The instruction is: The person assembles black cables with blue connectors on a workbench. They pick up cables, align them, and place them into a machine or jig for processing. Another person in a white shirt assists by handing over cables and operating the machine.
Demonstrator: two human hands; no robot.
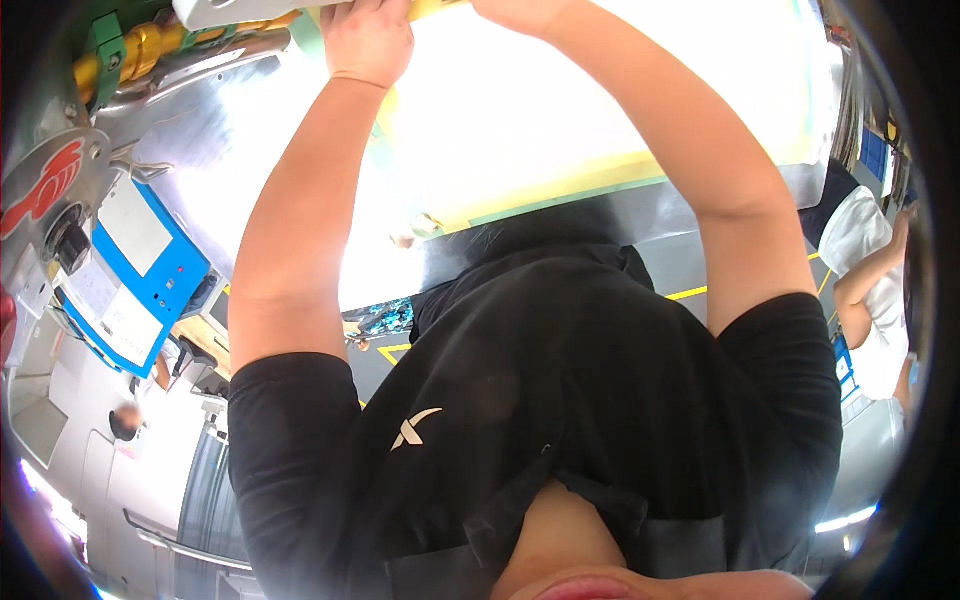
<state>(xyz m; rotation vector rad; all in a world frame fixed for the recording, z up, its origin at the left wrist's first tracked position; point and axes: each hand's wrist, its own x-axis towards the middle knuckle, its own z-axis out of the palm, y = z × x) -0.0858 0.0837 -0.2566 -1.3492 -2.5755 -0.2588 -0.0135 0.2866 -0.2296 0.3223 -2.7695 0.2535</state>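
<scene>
Pale yellow sheet [520, 130] under left hand [367, 40], right hand [520, 12]; grips unclear.

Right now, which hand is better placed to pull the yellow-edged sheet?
Probably left: the left hand sits fully in view on the top edge of the yellow-edged sheet; the right hand is mostly cut off by the frame.

Both hands' fingers [360, 10] beyond top edge

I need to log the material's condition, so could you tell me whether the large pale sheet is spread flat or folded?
Spread flat: the pale sheet lies smooth under both hands.
</scene>
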